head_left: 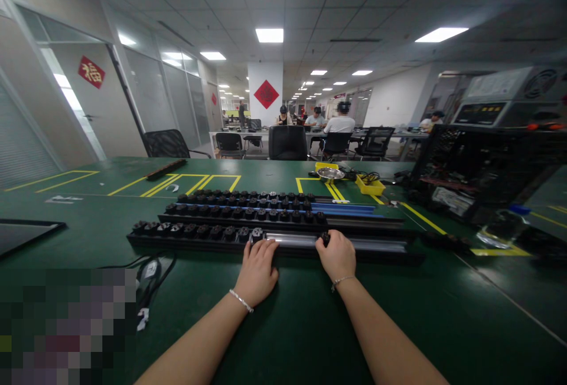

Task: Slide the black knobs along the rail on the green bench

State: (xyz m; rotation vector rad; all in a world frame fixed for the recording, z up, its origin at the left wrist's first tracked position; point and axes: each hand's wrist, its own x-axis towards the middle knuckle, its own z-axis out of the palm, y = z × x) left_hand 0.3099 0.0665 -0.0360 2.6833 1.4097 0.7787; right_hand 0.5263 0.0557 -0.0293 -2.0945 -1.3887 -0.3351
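Observation:
Nearest to me on the green table lies a long black rail (pixel 292 240) with a silvery channel. Black socket-like modules (pixel 215 232) stand in a row along its left half. My left hand (pixel 259 270) rests with outstretched fingers on the rail's near edge, beside the last module (pixel 257 235) of that row. Farther right, my right hand (pixel 339 255) pinches a small black module (pixel 325 237) at the channel; its lower part is hidden by fingers. Behind lie two more rails with similar modules, one with a blue channel (pixel 349 209).
Yellow tape marks the table. At the back right stand a metal bowl (pixel 330 174) and a yellow bin (pixel 370 185). An opened computer case (pixel 473 166) and a clear bottle (pixel 502 228) stand right. Cables (pixel 153 279) lie left of my arm. People sit in the background.

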